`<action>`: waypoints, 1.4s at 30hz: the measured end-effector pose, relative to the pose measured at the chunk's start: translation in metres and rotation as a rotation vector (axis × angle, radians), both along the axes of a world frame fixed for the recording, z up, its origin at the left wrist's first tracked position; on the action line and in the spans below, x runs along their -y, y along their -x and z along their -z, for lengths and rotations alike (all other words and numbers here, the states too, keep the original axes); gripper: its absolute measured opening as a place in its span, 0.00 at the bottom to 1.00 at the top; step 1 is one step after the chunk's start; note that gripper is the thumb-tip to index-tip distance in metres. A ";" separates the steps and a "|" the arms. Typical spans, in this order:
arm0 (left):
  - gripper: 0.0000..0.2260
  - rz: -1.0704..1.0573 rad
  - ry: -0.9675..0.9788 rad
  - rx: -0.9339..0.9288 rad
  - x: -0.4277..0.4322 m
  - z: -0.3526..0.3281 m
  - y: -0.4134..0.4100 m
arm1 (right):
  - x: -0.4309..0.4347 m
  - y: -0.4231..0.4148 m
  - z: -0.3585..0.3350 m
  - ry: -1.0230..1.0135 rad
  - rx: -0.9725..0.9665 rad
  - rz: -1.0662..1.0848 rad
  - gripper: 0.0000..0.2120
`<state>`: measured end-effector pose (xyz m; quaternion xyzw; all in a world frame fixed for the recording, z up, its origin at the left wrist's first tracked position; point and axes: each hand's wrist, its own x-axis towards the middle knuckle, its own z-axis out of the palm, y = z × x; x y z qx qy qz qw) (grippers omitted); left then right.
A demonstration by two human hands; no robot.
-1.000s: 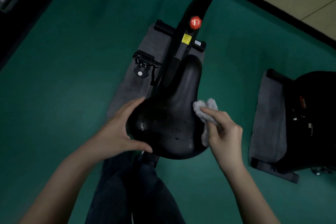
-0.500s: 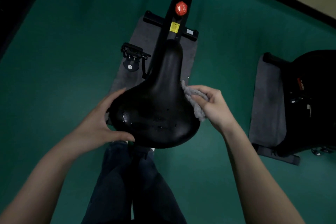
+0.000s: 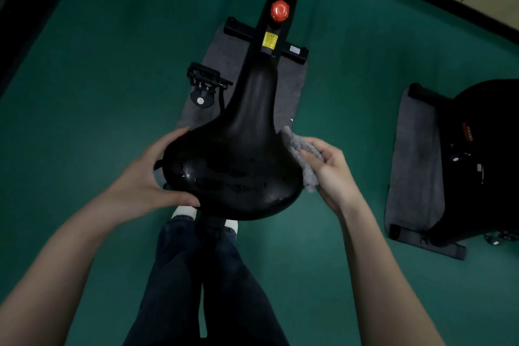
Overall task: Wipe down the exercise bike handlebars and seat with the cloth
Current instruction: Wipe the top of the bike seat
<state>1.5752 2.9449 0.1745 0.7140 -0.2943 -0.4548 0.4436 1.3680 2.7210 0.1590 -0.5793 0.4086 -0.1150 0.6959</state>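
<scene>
Your right hand (image 3: 334, 170), fingers pinching the cloth (image 3: 300, 153), has slid forward along the seat (image 3: 238, 160). The cloth now touches the right rim beside your fingertips. Your left hand (image 3: 148, 177), fingers spread round the opposite rim, still grips it. Droplets remain on top, so the seat likely needs further passes.

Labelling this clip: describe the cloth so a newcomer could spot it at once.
Start at the wide black seat in the middle. At its right edge, the right hand grips a crumpled cloth. It is pale grey and fluffy, unlike the flat, darker grey mat on the floor beyond.
</scene>
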 end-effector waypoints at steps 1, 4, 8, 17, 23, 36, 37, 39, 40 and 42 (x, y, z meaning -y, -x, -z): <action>0.47 -0.004 0.007 -0.010 0.000 -0.001 0.001 | -0.005 0.008 0.002 -0.024 0.026 0.040 0.15; 0.47 -0.018 0.029 -0.048 0.001 -0.001 0.002 | -0.019 0.018 0.009 -0.170 0.113 0.196 0.12; 0.48 -0.019 0.038 -0.057 0.001 0.001 0.001 | -0.022 0.002 0.016 -0.299 0.129 0.329 0.10; 0.47 0.008 0.068 0.032 0.000 0.005 0.000 | -0.095 0.004 0.001 0.041 0.105 0.809 0.11; 0.47 0.029 0.104 0.083 -0.002 0.011 0.000 | -0.162 -0.032 -0.016 0.512 -0.026 1.013 0.17; 0.50 0.218 0.170 0.194 -0.008 0.021 -0.022 | -0.165 -0.049 -0.026 0.722 -0.192 0.917 0.18; 0.50 0.222 0.166 0.204 -0.008 0.022 -0.023 | -0.167 -0.054 -0.028 0.748 -0.194 0.881 0.18; 0.51 0.223 0.164 0.222 -0.008 0.023 -0.023 | -0.180 -0.067 -0.031 0.831 -0.182 0.711 0.21; 0.51 0.221 0.163 0.224 -0.008 0.023 -0.023 | -0.186 -0.071 -0.031 0.867 -0.178 0.612 0.22; 0.51 0.217 0.160 0.218 -0.008 0.024 -0.023 | -0.182 -0.070 -0.034 0.895 -0.199 0.528 0.22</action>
